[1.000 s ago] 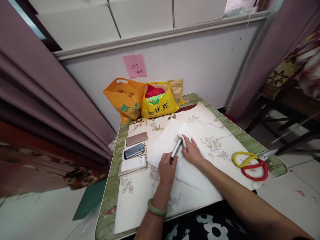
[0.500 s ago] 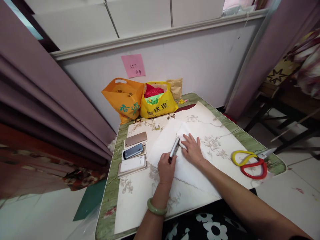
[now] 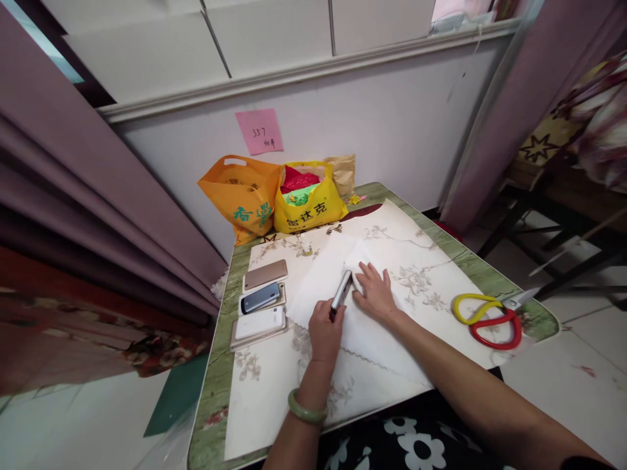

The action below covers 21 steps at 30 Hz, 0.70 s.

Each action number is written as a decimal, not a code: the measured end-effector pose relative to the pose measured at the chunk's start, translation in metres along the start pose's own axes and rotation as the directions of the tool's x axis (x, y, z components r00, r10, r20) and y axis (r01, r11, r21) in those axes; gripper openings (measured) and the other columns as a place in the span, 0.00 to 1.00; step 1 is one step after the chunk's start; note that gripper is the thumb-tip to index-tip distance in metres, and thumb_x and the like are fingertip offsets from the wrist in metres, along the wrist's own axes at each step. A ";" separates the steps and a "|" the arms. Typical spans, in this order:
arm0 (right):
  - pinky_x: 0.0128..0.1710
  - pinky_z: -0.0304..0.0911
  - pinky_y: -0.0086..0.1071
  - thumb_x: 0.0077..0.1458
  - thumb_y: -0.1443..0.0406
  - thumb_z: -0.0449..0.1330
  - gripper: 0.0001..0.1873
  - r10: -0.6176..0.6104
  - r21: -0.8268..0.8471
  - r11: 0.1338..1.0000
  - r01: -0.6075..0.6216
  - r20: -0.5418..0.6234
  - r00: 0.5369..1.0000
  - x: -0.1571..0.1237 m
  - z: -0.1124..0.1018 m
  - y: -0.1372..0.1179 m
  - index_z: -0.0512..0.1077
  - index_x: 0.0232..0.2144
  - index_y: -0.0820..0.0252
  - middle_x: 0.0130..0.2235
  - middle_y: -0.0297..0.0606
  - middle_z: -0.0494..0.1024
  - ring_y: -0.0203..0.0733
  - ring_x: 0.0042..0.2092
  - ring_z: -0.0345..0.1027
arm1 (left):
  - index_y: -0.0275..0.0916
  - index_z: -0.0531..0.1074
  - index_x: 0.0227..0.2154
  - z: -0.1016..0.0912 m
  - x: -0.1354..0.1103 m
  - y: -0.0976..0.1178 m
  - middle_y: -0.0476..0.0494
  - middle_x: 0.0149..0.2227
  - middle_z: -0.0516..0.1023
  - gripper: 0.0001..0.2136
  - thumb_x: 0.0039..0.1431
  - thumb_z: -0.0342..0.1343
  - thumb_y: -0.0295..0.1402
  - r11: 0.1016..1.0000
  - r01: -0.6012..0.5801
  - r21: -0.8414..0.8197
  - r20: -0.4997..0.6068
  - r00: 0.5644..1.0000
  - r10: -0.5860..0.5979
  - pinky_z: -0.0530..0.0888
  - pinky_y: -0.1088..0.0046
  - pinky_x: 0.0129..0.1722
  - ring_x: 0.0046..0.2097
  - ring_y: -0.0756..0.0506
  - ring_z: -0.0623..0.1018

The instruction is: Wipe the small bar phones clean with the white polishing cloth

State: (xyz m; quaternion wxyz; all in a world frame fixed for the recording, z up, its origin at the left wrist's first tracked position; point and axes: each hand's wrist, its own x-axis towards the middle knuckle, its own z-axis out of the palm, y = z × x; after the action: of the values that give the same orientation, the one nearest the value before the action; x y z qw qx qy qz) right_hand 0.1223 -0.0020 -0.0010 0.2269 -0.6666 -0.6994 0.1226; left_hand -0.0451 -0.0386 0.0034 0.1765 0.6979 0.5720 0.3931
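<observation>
My left hand (image 3: 326,329) grips a slim silver phone (image 3: 341,291) by its lower end and holds it on edge over a white cloth (image 3: 323,277) spread on the table. My right hand (image 3: 375,294) lies flat with fingers spread on a folded part of that cloth, right beside the phone. A green bangle (image 3: 306,408) circles my left wrist.
Three phones (image 3: 262,299) lie in a row at the table's left edge. Yellow-and-red scissors (image 3: 490,318) rest near the right edge. An orange bag (image 3: 242,199), a yellow bag (image 3: 306,202) and a brown pouch (image 3: 343,171) stand against the wall. Curtains hang left and right.
My right hand has opened from pinching the bunched cloth against the phone to lying flat on the cloth. The phone stays in my left hand.
</observation>
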 end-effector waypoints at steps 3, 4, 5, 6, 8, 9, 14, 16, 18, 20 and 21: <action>0.62 0.29 0.60 0.52 0.64 0.55 0.22 -0.007 -0.003 1.000 0.007 -0.006 1.000 -0.001 0.000 0.000 0.69 0.50 0.58 0.66 0.45 0.55 0.55 0.67 0.41 | 0.39 0.74 0.37 0.000 0.000 -0.001 0.48 0.30 0.70 0.08 0.59 0.54 0.36 1.000 0.004 -0.002 -0.002 1.000 -0.004 0.69 0.72 0.36 0.32 0.48 0.71; 0.62 0.29 0.60 0.52 0.64 0.55 0.24 -0.007 0.002 1.000 0.007 -0.012 1.000 -0.001 0.000 0.000 0.68 0.52 0.57 0.66 0.44 0.55 0.55 0.67 0.41 | 0.39 0.74 0.37 0.000 -0.001 -0.001 0.48 0.30 0.70 0.08 0.59 0.54 0.36 1.000 0.007 -0.002 -0.003 1.000 -0.007 0.69 0.72 0.36 0.32 0.48 0.71; 0.62 0.29 0.60 0.51 0.64 0.56 0.26 -0.004 0.011 1.000 0.004 -0.017 1.000 0.000 0.000 0.001 0.66 0.55 0.56 0.66 0.44 0.55 0.55 0.67 0.41 | 0.39 0.74 0.37 0.001 -0.001 -0.002 0.48 0.30 0.70 0.08 0.59 0.54 0.36 1.000 0.011 -0.002 -0.001 1.000 -0.011 0.69 0.72 0.36 0.32 0.48 0.71; 0.62 0.29 0.61 0.51 0.64 0.56 0.29 -0.001 0.021 1.000 0.001 -0.018 1.000 0.000 0.001 0.001 0.63 0.57 0.54 0.66 0.43 0.55 0.55 0.67 0.42 | 0.39 0.74 0.37 0.001 -0.001 -0.002 0.47 0.30 0.70 0.08 0.59 0.54 0.36 1.000 0.014 -0.002 0.001 1.000 -0.014 0.69 0.72 0.36 0.32 0.48 0.71; 0.62 0.30 0.61 0.50 0.64 0.56 0.33 0.010 0.042 0.999 -0.010 -0.013 1.000 0.001 0.001 0.003 0.59 0.60 0.50 0.66 0.40 0.54 0.54 0.67 0.43 | 0.39 0.74 0.37 0.001 -0.001 -0.003 0.47 0.31 0.70 0.08 0.59 0.54 0.36 1.000 0.017 -0.003 0.005 1.000 -0.017 0.69 0.72 0.36 0.33 0.48 0.71; 0.62 0.30 0.61 0.51 0.65 0.55 0.33 0.018 0.046 0.999 -0.018 -0.006 1.000 0.002 0.001 0.003 0.59 0.60 0.50 0.66 0.40 0.55 0.54 0.67 0.43 | 0.39 0.74 0.37 0.001 -0.001 -0.003 0.47 0.31 0.70 0.08 0.59 0.54 0.36 1.000 0.016 -0.005 0.007 1.000 -0.016 0.69 0.72 0.36 0.33 0.48 0.71; 0.62 0.29 0.61 0.53 0.64 0.54 0.22 -0.001 0.011 1.000 0.000 0.002 1.000 0.001 0.001 0.002 0.68 0.51 0.57 0.65 0.43 0.58 0.55 0.67 0.43 | 0.40 0.74 0.37 0.000 0.000 0.000 0.48 0.30 0.70 0.08 0.59 0.54 0.35 1.000 0.019 -0.010 0.000 1.000 -0.019 0.69 0.72 0.35 0.32 0.48 0.71; 0.62 0.28 0.60 0.53 0.63 0.54 0.25 -0.013 0.020 1.000 0.014 -0.017 1.000 -0.001 0.000 0.002 0.66 0.54 0.56 0.65 0.43 0.58 0.54 0.66 0.44 | 0.40 0.74 0.38 0.000 0.000 0.000 0.48 0.30 0.70 0.08 0.58 0.54 0.35 1.000 0.018 -0.013 -0.003 1.000 -0.018 0.69 0.72 0.35 0.32 0.48 0.71; 0.62 0.29 0.60 0.52 0.63 0.55 0.30 -0.022 0.041 0.999 0.023 -0.024 0.999 -0.002 -0.001 0.002 0.60 0.59 0.51 0.65 0.41 0.57 0.53 0.66 0.44 | 0.40 0.74 0.38 0.000 0.000 -0.001 0.48 0.30 0.70 0.08 0.58 0.54 0.35 1.000 0.010 -0.011 -0.005 1.000 -0.011 0.69 0.72 0.36 0.32 0.48 0.72; 0.63 0.30 0.60 0.53 0.64 0.54 0.31 -0.028 0.050 0.998 0.029 -0.023 0.999 -0.002 -0.001 0.003 0.59 0.60 0.50 0.65 0.40 0.57 0.52 0.66 0.45 | 0.40 0.74 0.38 0.000 0.000 -0.002 0.47 0.30 0.70 0.08 0.59 0.54 0.35 1.000 0.007 -0.005 -0.005 1.000 -0.007 0.69 0.72 0.36 0.32 0.48 0.71; 0.63 0.29 0.59 0.53 0.65 0.54 0.29 -0.028 0.048 0.998 0.029 -0.019 0.999 -0.002 0.000 0.003 0.62 0.58 0.52 0.65 0.41 0.58 0.52 0.66 0.45 | 0.40 0.74 0.38 0.001 -0.001 -0.003 0.47 0.31 0.70 0.08 0.59 0.54 0.35 1.000 0.006 -0.002 -0.003 1.000 -0.006 0.69 0.72 0.36 0.32 0.48 0.71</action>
State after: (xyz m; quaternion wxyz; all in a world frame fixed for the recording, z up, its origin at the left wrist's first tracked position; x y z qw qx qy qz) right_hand 0.1254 -0.0036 -0.0029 0.2510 -0.6522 -0.7034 0.1301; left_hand -0.0464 -0.0383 0.0010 0.1774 0.6955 0.5738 0.3945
